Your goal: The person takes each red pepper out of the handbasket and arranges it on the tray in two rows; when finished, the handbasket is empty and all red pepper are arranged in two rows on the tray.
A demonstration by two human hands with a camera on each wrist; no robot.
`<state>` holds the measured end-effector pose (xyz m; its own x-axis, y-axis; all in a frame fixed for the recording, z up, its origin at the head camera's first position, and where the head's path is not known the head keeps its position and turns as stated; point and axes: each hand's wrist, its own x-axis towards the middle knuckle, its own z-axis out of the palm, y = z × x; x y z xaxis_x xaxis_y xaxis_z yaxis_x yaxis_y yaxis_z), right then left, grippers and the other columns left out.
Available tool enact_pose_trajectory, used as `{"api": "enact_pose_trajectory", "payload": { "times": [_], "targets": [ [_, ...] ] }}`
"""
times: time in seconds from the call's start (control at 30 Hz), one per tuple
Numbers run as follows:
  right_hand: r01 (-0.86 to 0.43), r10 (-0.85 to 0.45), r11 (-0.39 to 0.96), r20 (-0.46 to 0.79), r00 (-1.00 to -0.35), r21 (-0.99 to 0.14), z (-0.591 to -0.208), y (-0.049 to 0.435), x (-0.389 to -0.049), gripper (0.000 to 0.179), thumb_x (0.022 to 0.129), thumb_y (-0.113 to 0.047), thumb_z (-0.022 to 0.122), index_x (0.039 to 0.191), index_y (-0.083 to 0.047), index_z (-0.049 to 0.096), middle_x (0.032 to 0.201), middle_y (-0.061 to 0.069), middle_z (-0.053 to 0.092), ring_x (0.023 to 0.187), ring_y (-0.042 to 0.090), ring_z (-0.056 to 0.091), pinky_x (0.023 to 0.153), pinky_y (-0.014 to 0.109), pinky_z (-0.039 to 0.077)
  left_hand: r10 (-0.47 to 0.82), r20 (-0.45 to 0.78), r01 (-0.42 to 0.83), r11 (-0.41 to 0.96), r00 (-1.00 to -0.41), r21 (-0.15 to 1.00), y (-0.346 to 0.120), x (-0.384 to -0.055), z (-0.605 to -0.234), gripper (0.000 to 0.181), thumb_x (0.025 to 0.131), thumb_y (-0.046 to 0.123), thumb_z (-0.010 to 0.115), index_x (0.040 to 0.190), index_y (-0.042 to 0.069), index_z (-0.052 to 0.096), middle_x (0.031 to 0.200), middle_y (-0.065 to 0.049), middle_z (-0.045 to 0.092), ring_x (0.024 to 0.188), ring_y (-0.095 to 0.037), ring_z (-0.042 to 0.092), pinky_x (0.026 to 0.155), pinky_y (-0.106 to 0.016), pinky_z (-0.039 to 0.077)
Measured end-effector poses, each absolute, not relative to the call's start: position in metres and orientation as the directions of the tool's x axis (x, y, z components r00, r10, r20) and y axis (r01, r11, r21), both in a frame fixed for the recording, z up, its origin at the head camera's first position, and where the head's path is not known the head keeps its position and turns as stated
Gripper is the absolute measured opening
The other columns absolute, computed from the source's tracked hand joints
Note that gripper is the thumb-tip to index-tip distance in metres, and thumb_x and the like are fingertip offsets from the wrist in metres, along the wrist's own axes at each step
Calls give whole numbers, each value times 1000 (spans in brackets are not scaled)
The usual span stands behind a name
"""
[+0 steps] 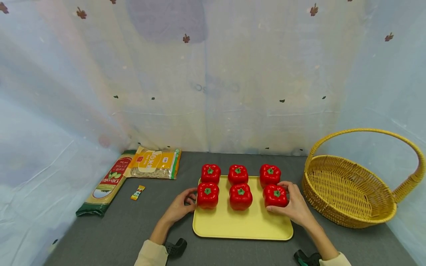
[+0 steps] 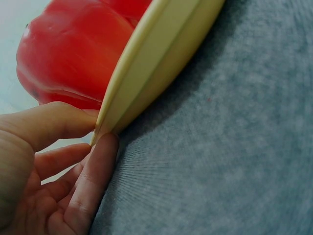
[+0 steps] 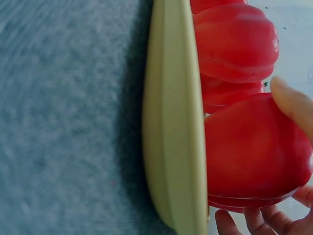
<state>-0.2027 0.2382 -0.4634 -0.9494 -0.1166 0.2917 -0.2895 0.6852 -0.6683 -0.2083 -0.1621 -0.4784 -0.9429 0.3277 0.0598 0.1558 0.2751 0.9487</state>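
Observation:
On a yellow tray (image 1: 243,225) stand red bell peppers in two rows of three, green stems up. My right hand (image 1: 294,207) grips the front right bell pepper (image 1: 275,195), thumb on its near side and fingers on its far side. In the right wrist view this bell pepper (image 3: 257,152) shows between thumb and fingertips, just beyond the tray's rim (image 3: 173,98). My left hand (image 1: 181,207) pinches the tray's left edge beside the front left bell pepper (image 1: 208,195). Up close, the left thumb and fingers (image 2: 95,166) meet at the tray rim (image 2: 151,63).
A wicker basket (image 1: 349,218) with a tall handle stands right of the tray. At the left lie a green-and-red long packet (image 1: 106,183), an orange grain bag (image 1: 154,164) and a small sachet (image 1: 138,192). A pale curtain (image 1: 213,122) hangs behind the grey tabletop.

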Motion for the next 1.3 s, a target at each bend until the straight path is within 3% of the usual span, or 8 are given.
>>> {"api": "enact_pose_trajectory", "payload": {
  "times": [0.27,0.8,1.1,1.3],
  "targets": [
    [-293,-127,680,285,-950,-672,-464,238,-202,85,63,-39,86,127,-6,41,116,16,43,103,31,49,79,53,44,313,68,160,279,-947,947,-167,-221,-506,56,81,-1,65,133,-5,42,103,-16,53,80,-18,53,64,-26,49],
    [-293,-133,672,278,-951,-680,-463,238,-202,87,62,-39,86,129,-8,40,116,16,41,103,32,49,79,54,45,312,59,150,275,-948,950,-168,-221,-506,56,82,2,66,133,-3,43,102,-14,53,80,-17,54,65,-26,50],
    [-315,-140,671,302,-943,-671,-459,238,-202,89,61,-38,87,129,-6,39,114,15,42,103,26,45,80,51,43,332,152,246,262,-931,933,-171,-221,-510,54,82,5,65,131,-6,44,98,-10,54,77,-13,54,62,-27,50],
    [-341,-170,641,306,-937,-688,-444,248,-198,89,67,-29,85,137,-7,34,123,14,40,111,28,41,85,50,43,312,35,120,257,-949,959,-172,-222,-504,54,85,9,65,134,-1,44,102,-15,53,81,-16,54,66,-29,52]
  ]
}}
